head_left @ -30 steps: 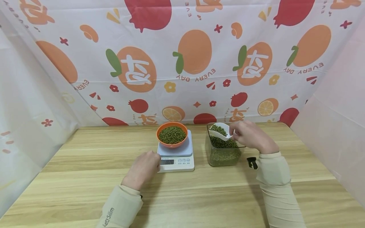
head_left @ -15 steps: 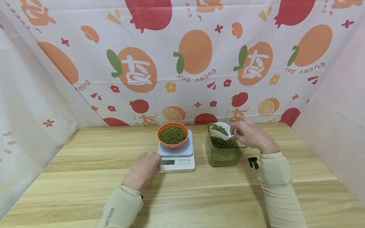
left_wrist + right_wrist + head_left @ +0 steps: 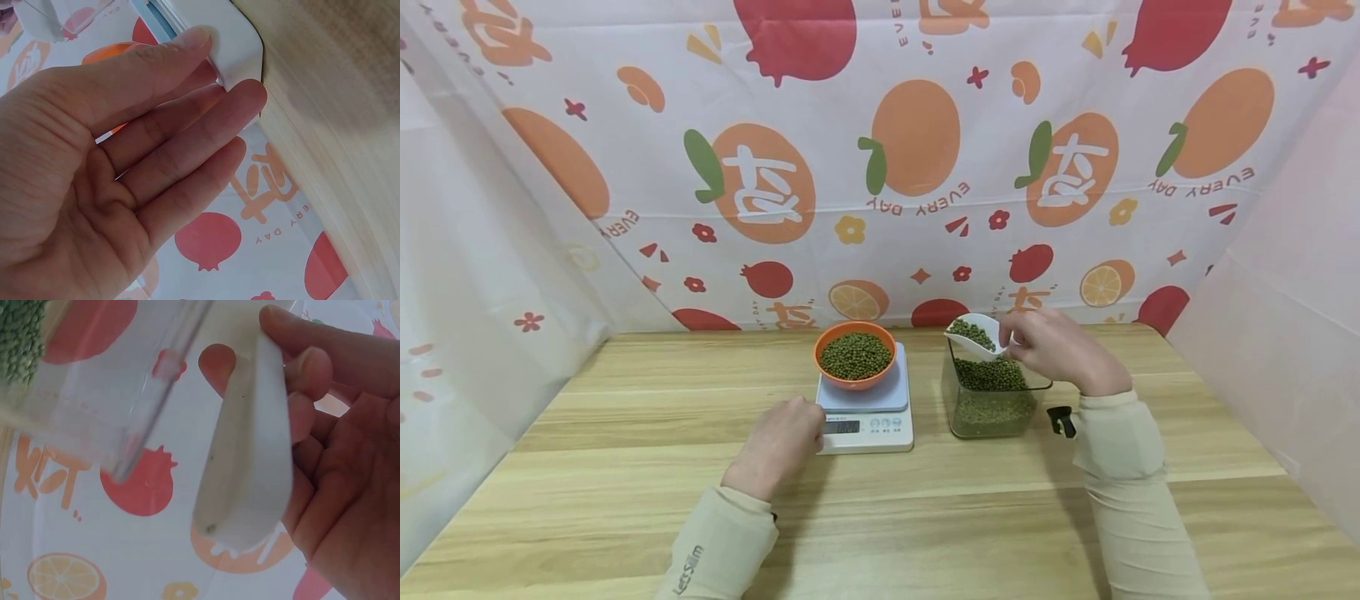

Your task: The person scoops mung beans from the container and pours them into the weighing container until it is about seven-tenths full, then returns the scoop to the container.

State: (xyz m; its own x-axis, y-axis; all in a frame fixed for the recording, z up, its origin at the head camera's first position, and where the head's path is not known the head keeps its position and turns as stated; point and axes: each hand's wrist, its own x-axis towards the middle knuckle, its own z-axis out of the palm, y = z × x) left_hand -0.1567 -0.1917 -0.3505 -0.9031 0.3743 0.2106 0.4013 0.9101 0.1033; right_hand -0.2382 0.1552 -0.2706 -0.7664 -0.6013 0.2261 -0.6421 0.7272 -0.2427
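My right hand (image 3: 1063, 350) pinches the handle of a white scoop (image 3: 983, 348) between thumb and fingers. Mung beans (image 3: 972, 333) lie in the scoop's bowl, above the rim of a clear square container (image 3: 992, 425) partly filled with the same beans. In the right wrist view the white handle (image 3: 250, 462) is close up, beside the container's clear wall. My left hand (image 3: 781, 442) touches the left edge of a white kitchen scale (image 3: 865, 442). Its thumb lies on the scale's corner (image 3: 234, 37) and the other fingers extend loosely alongside. An orange bowl (image 3: 853, 384) of mung beans stands on the scale's platform.
A small black clip-like piece (image 3: 1061, 422) shows beside the right sleeve, above the wooden table (image 3: 925, 525). Behind the table hangs a fruit-print cloth (image 3: 917, 233), and pale sheets (image 3: 1292, 333) close off the sides.
The right hand has lifted the loaded scoop slightly up and to the left over the container. The left hand stays at the scale, and the bowl has not moved.
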